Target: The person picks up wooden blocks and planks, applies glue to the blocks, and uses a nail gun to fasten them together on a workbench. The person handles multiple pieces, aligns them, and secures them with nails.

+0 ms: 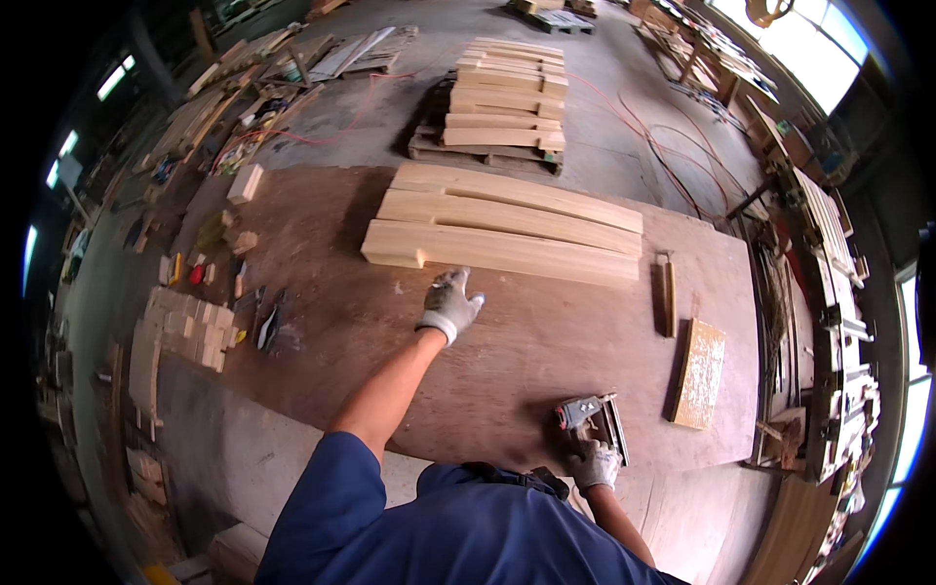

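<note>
My left hand [451,304], in a pale work glove with a dirty back, hovers over the brown worktable [380,361]. Its thumb and fingers are apart, and nothing is in it. Just beyond the fingertips lie several long, notched wooden boards [517,252], side by side across the table. At the near right, my gloved right hand [596,465] is closed round the handle of a grey-and-black pneumatic nail gun [590,417]. The gun is low at the table's near side; whether it rests on the surface I cannot tell.
A hammer [669,295] and a yellowish, shiny rectangular block [699,374] lie at the right. Small wood blocks [190,327] and pliers-like tools [271,320] sit at the left. Beyond the table, a pallet [487,154] carries stacked boards; red air hoses [643,127] cross the floor.
</note>
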`<action>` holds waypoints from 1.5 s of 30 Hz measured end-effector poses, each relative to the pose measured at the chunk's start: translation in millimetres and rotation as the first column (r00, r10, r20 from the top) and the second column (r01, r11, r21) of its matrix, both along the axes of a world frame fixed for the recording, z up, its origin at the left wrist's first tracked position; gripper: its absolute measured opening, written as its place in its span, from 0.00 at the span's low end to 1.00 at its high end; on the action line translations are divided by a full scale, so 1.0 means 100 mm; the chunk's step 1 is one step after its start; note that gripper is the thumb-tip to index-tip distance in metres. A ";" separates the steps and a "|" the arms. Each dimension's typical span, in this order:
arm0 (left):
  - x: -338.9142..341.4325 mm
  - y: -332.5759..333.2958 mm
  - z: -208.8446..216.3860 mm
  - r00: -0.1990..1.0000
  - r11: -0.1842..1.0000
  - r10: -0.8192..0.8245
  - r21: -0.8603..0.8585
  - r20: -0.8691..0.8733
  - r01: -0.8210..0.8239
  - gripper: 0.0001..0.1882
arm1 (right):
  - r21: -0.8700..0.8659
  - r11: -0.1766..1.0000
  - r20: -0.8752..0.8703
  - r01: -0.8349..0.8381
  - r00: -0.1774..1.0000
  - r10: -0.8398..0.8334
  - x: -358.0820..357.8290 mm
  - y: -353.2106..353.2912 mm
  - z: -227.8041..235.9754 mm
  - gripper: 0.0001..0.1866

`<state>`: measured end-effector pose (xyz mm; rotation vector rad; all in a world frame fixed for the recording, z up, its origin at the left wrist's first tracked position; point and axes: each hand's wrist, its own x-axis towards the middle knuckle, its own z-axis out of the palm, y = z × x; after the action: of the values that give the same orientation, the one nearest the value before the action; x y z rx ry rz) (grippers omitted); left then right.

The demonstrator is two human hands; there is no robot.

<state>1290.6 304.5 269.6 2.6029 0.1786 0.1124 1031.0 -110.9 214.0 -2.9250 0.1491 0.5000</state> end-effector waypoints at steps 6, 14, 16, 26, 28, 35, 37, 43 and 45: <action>0.91 -0.26 0.00 0.969 0.929 -0.163 0.302 -0.185 0.214 0.47 | 0.004 0.984 -0.107 0.176 0.979 -0.174 -0.11 -0.47 0.10 0.27; 1.46 -0.54 -0.01 0.949 0.849 -0.188 0.443 -0.253 0.287 0.47 | -0.027 0.975 -0.140 0.221 0.965 -0.223 -0.08 -0.45 0.19 0.25; 1.52 -0.49 0.00 0.945 0.820 -0.163 0.494 -0.283 0.289 0.45 | -0.045 0.978 -0.126 0.202 0.970 -0.206 -0.04 -0.43 0.19 0.25; -0.27 -0.47 0.06 0.866 0.869 -0.293 0.265 -0.405 0.418 0.47 | -0.029 0.977 -0.154 0.212 0.965 -0.214 -0.02 -0.53 0.11 0.25; -0.87 -0.47 0.12 0.865 0.962 -0.170 0.112 -0.471 0.251 0.46 | -0.046 0.978 -0.157 0.204 0.965 -0.209 -0.02 -0.57 0.08 0.28; -2.22 0.19 -0.10 0.929 0.984 0.028 0.175 -0.370 0.040 0.43 | -0.010 0.987 -0.109 0.160 0.981 -0.160 -0.04 -0.62 -0.08 0.27; -2.31 0.37 0.01 0.870 0.985 0.140 0.155 -0.473 -0.075 0.45 | 0.055 0.985 -0.117 0.161 0.981 -0.153 -0.06 -0.69 -0.14 0.26; -2.40 1.02 0.04 0.745 0.852 0.515 0.155 -0.425 -0.500 0.45 | 0.034 0.988 -0.099 0.151 0.984 -0.147 -0.09 -0.66 -0.17 0.26; -2.37 1.24 -0.09 0.698 0.777 0.614 0.131 -0.368 -0.615 0.45 | 0.044 0.988 -0.080 0.148 0.986 -0.144 -0.11 -0.68 -0.21 0.27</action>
<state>1053.8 428.4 260.4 2.4180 1.2035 -0.1836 1019.7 -178.8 193.1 -2.8199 0.3532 0.5838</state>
